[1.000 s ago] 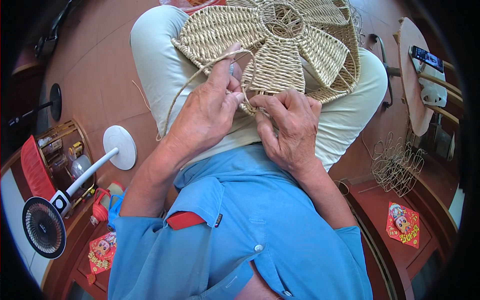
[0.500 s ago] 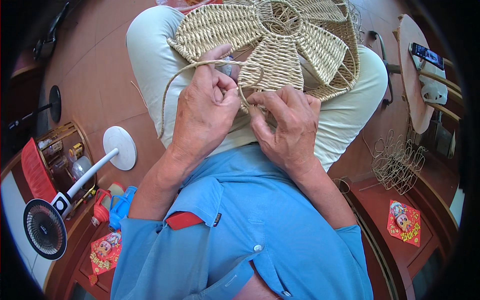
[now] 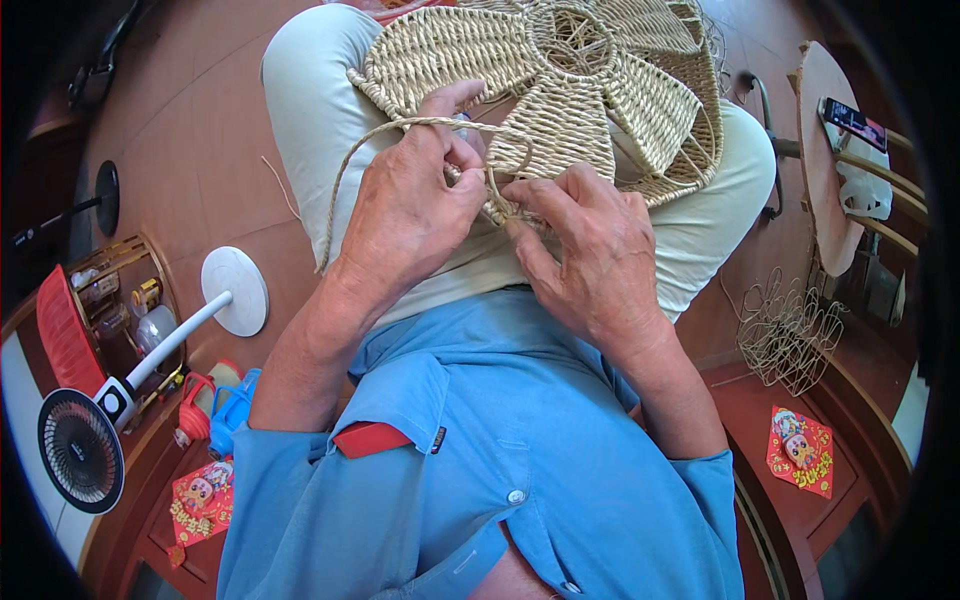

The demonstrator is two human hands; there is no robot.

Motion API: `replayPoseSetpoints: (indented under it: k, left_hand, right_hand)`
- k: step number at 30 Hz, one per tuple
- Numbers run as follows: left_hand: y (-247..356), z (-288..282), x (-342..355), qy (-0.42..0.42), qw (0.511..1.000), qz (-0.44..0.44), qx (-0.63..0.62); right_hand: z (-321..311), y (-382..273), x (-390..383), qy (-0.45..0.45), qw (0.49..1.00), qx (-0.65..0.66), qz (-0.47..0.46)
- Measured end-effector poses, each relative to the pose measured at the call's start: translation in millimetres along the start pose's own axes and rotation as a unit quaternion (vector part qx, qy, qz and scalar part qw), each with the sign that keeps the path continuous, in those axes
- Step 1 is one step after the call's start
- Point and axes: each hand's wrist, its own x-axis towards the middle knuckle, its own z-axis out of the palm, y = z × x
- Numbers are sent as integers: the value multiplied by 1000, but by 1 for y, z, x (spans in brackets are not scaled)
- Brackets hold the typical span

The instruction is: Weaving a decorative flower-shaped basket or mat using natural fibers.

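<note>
A woven straw piece [image 3: 563, 125] with flower-like petals round an open ring lies across my lap. Its nearest petal ends between my two hands. A twisted straw cord [image 3: 350, 160] runs over my left hand [image 3: 412, 200], loops near the petal's tip and hangs down at the left. That hand is closed round the cord by the petal's left edge, its index finger pointing forward. On the other side of the tip, my right hand [image 3: 595, 245] pinches the cord's loop between thumb and index finger. Fingers hide part of the petal's end.
To the left stand a white fan [image 3: 82, 450], a rack of bottles [image 3: 130, 300] and red and blue jugs [image 3: 232, 412]. A phone [image 3: 855, 122] rests on a round wooden stool [image 3: 820, 180] at the right. Below it lies a tangle of wire or cord [image 3: 790, 330].
The view has shifted slightly, and the woven piece sits a little lower and further right. My right hand has moved slightly right and down; both hands keep their grip.
</note>
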Motion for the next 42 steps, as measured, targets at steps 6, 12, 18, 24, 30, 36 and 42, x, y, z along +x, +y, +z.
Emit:
replayPoseSetpoints:
  k: [6, 12, 18, 24, 30, 36, 42]
  left_hand:
    - [5, -3, 0, -5, 1000, -16, -15]
    - [5, -2, -8, -7, 998, -38, -41]
    - [-8, 25, -25, 122, 979, 158, 45]
    - [-11, 26, -43, 50, 931, -76, -355]
    - [9, 19, -48, 18, 820, -196, -538]
    - [17, 1, -64, -82, 783, -238, -569]
    - [24, -5, -69, -122, 807, -253, -520]
  right_hand:
    - [-1, 2, 6, -21, 999, 29, -1]
    - [6, 7, 6, 16, 996, 93, -12]
    - [10, 10, 3, 23, 994, 107, 4]
    - [15, 11, 6, 31, 995, 97, -13]
    - [21, 10, 5, 51, 996, 71, -24]
    - [29, 8, 3, 83, 994, 59, -33]
    - [32, 13, 2, 101, 991, 64, -60]
